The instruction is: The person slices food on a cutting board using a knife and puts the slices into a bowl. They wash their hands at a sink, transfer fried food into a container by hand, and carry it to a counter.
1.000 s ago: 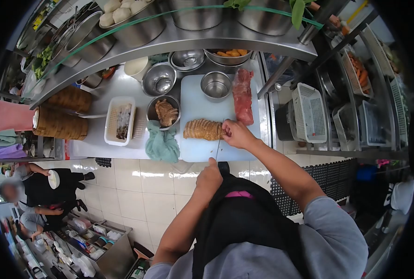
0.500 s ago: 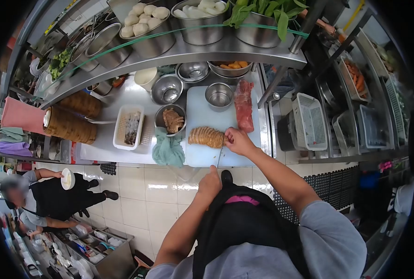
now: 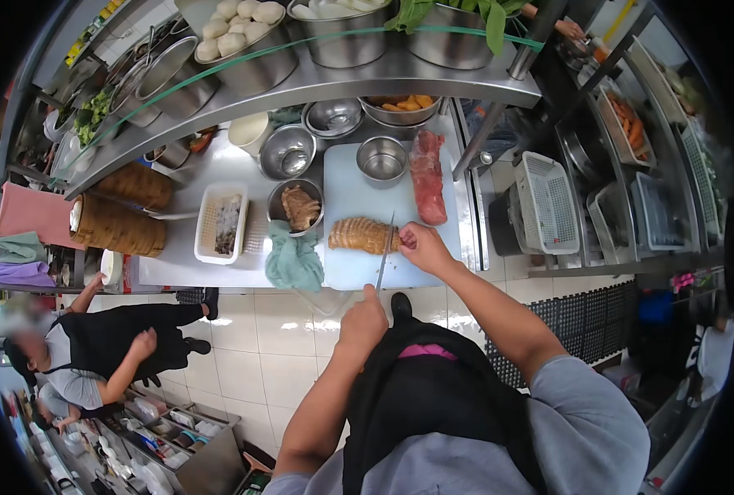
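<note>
Knife (image 3: 384,254): slid forward since half a second ago, its tip now reaching past the far edge of the browned meat; its holder, the left hand (image 3: 362,320), has gone forward with it, closed round the handle at six o'clock. Right hand (image 3: 423,246): fingers pinched on the three o'clock end of the meat, just beside the blade; how deep the edge sits, I cannot tell from where I stand. Browned meat (image 3: 359,234): one ridged length, lying crosswise on the near half of a pale blue cutting board (image 3: 346,181), and the centre of the dial for what follows. Half past twelve, on the board: one small steel bowl (image 3: 382,159). Two o'clock: one long piece of raw red meat (image 3: 429,177). Ten o'clock: one steel bowl holding a cooked piece (image 3: 301,206). Eight o'clock: one crumpled green cloth (image 3: 294,260). Nine o'clock: one white tub (image 3: 205,213) of greyish food, then, further out, a bamboo steamer (image 3: 119,224). Three o'clock, well apart: one white crate (image 3: 548,202). Eight o'clock, far off: one co-worker (image 3: 128,338), dark apron, one hand at a white dish (image 3: 111,266).
</note>
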A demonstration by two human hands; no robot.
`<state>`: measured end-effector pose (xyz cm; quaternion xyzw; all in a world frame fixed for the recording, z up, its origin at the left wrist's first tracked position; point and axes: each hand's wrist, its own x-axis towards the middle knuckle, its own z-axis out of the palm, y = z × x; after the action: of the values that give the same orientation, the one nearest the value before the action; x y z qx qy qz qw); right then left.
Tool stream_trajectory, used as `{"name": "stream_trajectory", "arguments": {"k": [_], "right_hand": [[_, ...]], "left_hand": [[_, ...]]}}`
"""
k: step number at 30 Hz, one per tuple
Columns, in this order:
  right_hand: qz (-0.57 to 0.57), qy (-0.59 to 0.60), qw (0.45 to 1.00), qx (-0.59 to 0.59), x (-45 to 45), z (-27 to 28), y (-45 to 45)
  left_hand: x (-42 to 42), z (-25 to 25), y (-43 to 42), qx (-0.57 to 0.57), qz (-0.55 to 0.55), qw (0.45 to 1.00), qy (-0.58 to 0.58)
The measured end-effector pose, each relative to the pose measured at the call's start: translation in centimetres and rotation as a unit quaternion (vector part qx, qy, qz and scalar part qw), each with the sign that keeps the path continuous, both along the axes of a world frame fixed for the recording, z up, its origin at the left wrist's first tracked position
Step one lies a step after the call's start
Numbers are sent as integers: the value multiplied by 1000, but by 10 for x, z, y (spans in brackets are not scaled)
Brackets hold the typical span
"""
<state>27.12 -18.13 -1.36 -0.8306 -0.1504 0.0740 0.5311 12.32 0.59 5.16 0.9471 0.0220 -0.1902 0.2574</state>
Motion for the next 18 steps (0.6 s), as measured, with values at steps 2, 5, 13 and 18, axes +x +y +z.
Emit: {"name": "stream_trajectory", "arguments": {"k": [2, 5, 13, 18], "right_hand": [[2, 3, 1000, -6, 2, 0, 1], [13, 3, 1000, -27, 3, 2, 0], [36, 6, 999, -40, 10, 5, 1], [53, 12, 997, -50, 15, 1, -1]], "left_hand": [[-2, 11, -2, -4, 5, 1000, -9], [-6, 13, -5, 16, 2, 1000, 5], [-5, 33, -12, 29, -2, 998, 49], [0, 26, -14, 10, 2, 998, 64]]}}
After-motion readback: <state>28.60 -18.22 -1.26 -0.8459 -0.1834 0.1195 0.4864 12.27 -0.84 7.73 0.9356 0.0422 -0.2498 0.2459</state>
